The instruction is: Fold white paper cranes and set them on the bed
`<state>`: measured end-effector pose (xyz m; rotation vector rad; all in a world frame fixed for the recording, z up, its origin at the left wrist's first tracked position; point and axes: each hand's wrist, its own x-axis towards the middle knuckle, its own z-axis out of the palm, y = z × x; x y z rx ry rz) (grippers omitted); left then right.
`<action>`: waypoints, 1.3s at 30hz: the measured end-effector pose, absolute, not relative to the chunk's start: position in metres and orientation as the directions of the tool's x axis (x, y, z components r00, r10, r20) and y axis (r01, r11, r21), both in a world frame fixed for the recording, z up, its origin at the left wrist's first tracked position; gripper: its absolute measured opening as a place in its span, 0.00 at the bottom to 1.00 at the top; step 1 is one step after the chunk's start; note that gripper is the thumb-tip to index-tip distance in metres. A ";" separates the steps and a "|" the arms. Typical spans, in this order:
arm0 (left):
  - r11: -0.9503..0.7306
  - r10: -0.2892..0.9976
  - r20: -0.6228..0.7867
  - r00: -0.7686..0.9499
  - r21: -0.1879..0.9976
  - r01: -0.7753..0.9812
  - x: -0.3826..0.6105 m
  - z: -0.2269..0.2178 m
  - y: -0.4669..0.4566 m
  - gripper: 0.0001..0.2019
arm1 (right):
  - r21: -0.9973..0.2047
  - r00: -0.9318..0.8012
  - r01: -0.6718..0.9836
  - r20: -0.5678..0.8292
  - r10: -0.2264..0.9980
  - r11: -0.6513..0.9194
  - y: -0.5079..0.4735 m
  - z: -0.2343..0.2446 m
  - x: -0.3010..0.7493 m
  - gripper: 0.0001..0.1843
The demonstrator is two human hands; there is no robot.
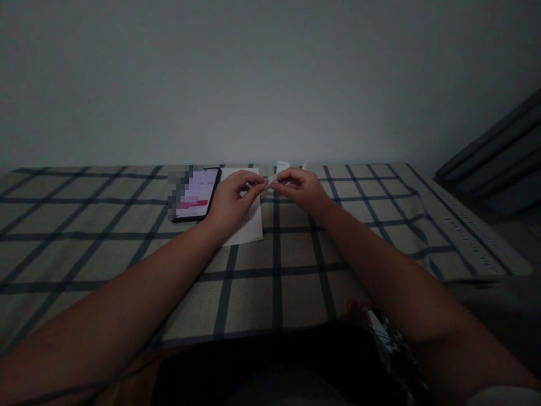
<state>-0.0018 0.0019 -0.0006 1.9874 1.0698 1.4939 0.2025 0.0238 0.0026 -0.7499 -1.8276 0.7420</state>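
Between my two hands is a small whitish piece (271, 181), perhaps paper; it is too small and dim to make out its kind. My left hand (235, 198) pinches its left end with thumb and fingertips. From the other side, my right hand (302, 189) pinches it too, with the fingers curled. Under my left hand and wrist lies a white sheet of paper (252, 225), partly covered by that hand. Just left of it rests a phone (195, 194) with a lit screen showing a pink shape. Some white pieces (282, 166) stick up behind my right hand.
A checked cloth (253, 299) covers the table, which meets a plain wall (270, 84) at the back. Dark folded fabric (502, 158) hangs at the right. Near my right forearm, at the front edge, is a partly hidden orange and white item (378, 327).
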 end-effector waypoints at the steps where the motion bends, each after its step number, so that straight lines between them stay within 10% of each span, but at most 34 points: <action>1: -0.617 0.779 0.613 0.133 0.713 0.333 -0.002 0.000 0.002 0.08 | -0.779 -0.328 0.152 0.541 0.774 0.608 0.025 0.002 0.203 0.15; 39: -0.638 0.769 0.566 0.297 0.645 0.421 -0.004 0.002 -0.001 0.12 | -0.839 -0.343 0.195 0.427 0.837 0.508 0.019 0.013 0.206 0.20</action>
